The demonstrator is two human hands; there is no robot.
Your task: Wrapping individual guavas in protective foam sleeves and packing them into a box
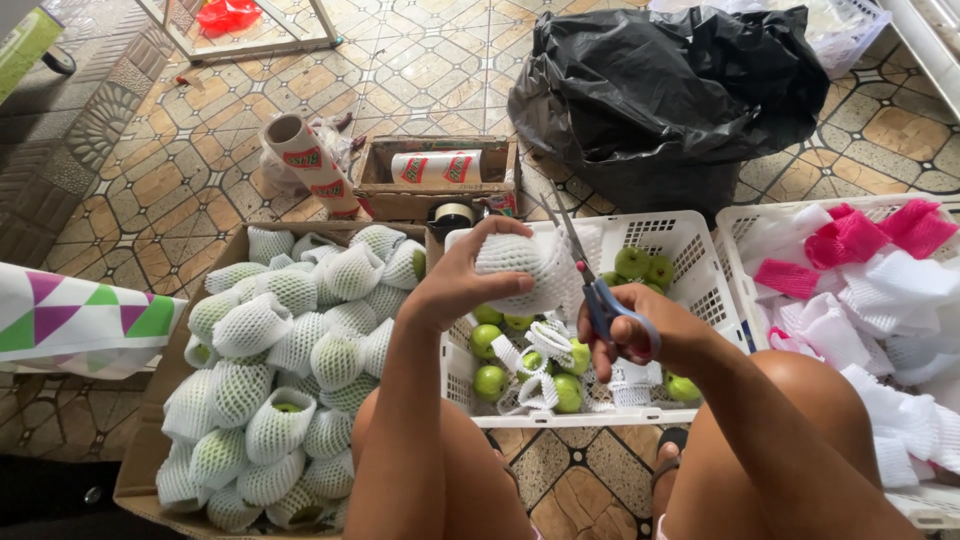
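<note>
Over the white basket point(690, 240), left hand point(455, 285) curled tight round a fruit in white net point(515, 270), held up just above the green fruit point(490, 380). Right hand point(635, 335) closed on blue scissors point(597, 295), blades pointing up, tips right beside the net. Could nick a finger or cut the fruit, with blades that close to the thumb. Could drop the fruit too, if the net slips. Box point(150, 440) on the left packed full of netted fruit point(250, 325). Basket on the right point(740, 260) full of white and pink nets point(850, 240). Small box point(380, 180) behind with a roll inside.
</note>
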